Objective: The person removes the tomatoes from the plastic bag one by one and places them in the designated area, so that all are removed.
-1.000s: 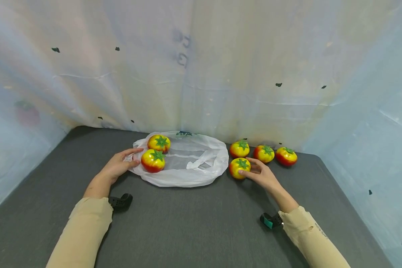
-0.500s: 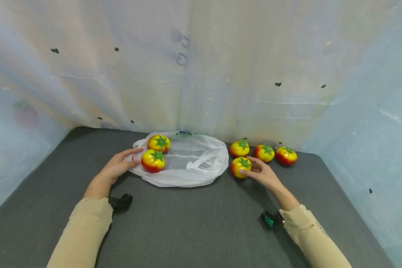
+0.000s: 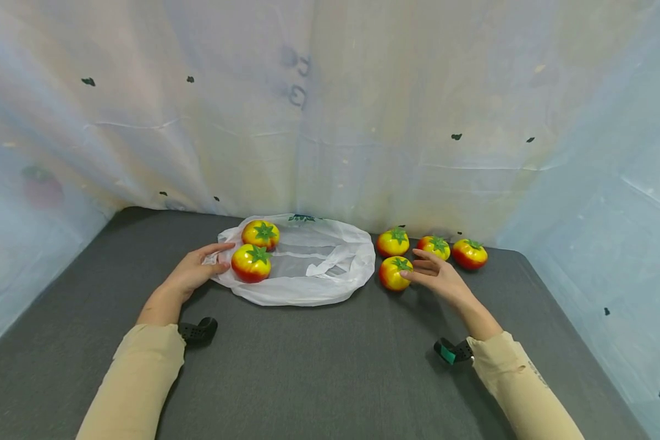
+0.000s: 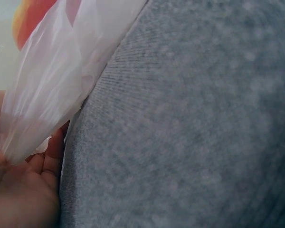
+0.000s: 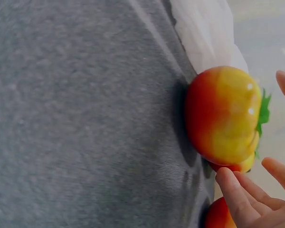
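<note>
A thin white plastic bag [image 3: 297,297] lies spread on the dark table, with two red-and-yellow tomatoes [image 3: 251,266] at its left end. My left hand [image 3: 189,276] grips the bag's left edge; in the left wrist view the plastic [image 4: 47,90] bunches between thumb and fingers. Just beyond the bag's right end rests another tomato [image 3: 393,274]. My right hand [image 3: 444,284] is at its right side with spread fingers. In the right wrist view a gap shows between the fingers and that tomato [image 5: 223,116].
Behind the right hand, a row of three more tomatoes [image 3: 433,246] stands along the table's back edge. Pale plastic sheeting [image 3: 330,122] hangs behind the table and at both sides. The grey tabletop [image 3: 308,373] extends in front of the bag.
My right hand has let go of the front tomato and drawn back slightly to the right, its fingers opening. The left hand and the bag have stayed in place.
</note>
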Demonstrator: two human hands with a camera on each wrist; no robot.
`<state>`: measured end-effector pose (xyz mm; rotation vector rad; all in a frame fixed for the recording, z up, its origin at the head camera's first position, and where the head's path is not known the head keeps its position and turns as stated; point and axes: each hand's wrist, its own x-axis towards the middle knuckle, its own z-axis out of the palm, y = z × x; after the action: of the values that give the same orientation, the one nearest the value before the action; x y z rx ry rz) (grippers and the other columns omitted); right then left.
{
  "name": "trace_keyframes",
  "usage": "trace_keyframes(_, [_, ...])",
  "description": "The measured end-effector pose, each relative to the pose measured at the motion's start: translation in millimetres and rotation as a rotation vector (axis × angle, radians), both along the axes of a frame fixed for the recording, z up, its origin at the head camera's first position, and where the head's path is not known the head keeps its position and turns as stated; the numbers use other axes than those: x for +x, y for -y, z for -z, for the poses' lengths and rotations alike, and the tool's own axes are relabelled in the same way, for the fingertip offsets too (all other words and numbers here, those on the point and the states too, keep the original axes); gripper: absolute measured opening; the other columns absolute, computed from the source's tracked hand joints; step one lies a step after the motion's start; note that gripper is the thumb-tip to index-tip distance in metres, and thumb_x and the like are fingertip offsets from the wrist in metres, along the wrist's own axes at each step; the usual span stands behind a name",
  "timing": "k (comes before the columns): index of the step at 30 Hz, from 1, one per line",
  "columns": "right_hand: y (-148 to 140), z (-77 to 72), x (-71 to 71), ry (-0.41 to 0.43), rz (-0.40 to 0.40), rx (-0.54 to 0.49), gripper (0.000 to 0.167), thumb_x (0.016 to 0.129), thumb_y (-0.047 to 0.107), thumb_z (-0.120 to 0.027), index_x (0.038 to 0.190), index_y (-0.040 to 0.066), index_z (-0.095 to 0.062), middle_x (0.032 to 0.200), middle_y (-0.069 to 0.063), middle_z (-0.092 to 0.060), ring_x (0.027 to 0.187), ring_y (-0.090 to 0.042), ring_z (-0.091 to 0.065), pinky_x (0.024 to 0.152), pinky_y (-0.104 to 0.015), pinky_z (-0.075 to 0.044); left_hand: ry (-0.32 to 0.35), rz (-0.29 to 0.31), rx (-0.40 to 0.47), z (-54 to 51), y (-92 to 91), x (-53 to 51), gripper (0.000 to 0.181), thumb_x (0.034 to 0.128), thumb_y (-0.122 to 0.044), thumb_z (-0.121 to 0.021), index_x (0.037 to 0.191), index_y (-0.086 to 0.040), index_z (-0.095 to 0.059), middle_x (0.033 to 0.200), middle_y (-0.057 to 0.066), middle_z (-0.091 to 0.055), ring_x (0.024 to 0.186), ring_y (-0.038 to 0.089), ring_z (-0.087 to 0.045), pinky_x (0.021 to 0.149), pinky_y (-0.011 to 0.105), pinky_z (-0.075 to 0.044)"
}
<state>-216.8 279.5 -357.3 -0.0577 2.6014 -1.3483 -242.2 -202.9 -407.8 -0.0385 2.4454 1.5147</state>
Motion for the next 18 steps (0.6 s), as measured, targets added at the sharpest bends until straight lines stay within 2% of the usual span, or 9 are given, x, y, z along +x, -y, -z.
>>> trace_keyframes(10, [-4,-11.5,0.1,-0.022,0.015,-0.032,0.079,0.088,0.038,-0.068,0.151,0.014,-0.028,0.149,-0.022,-0.037,0.137,-0.036,-0.037,0.111,-0.056,-0.029,0.011,-0.014,-0.008,-0.3,0.0,0.2,0.061,0.0943,-0.022,-0.059,0.149,-0.015,-0.034,0.159,0.023,-0.006,0.144,0.047,-0.002,0.109,0.071,-0.005])
trace_keyframes(18, [-2,-22.6,-1.2,-0.034,0.01,-0.029,0.08,0.087,0.043,-0.068,0.151,0.015,-0.029,0.15,-0.021,-0.037,0.137,-0.036,-0.038,0.111,-0.058,-0.027,0.015,-0.016,-0.012,-0.3,-1.1,0.8,0.059,0.0948,-0.021,-0.058,0.149,-0.015,-0.034,0.159,0.023,-0.008,0.144,0.046,-0.003,0.109,0.071,-0.005])
